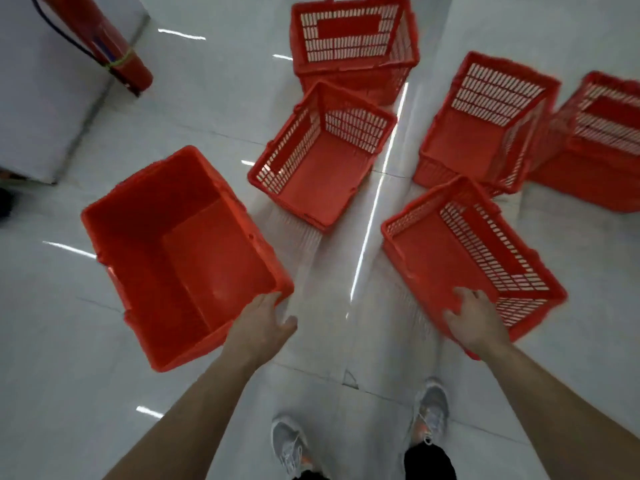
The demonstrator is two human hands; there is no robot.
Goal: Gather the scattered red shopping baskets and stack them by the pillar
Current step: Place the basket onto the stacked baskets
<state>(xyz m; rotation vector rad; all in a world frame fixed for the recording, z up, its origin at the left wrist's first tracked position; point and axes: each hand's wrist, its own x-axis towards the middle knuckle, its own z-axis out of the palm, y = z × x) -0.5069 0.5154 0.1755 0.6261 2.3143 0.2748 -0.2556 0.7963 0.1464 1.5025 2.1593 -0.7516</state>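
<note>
While we lean over the glossy white floor (69, 341), our left hand (263, 320) is at the near corner of the solid basket (180, 251), which stands toward the left side of the floor. Its fingertips are hidden at the rim and the thumb sticks out free, so we cannot tell if it grips. Our right hand (474, 317) has the fingers bent over the near rim of the slatted basket (467, 258) and seems to hold it. We think each hand takes the nearest rim so that two baskets can go in one walk, or one into the other.

Four more stand open side up toward the far edge: the centre basket (322, 157), the far basket (353, 39), the right basket (485, 123) and the last basket (602, 143). Each is turned at another angle, so most of the gathering seems not yet done.

The pillar (41, 98) rises at the far left corner of the floor, with a red cylinder (104, 43) leaning on it. The stack probably belongs there.

We can read no writing. The plain red panels in the basket walls show no words, and the band on the cylinder is too blurred.
</note>
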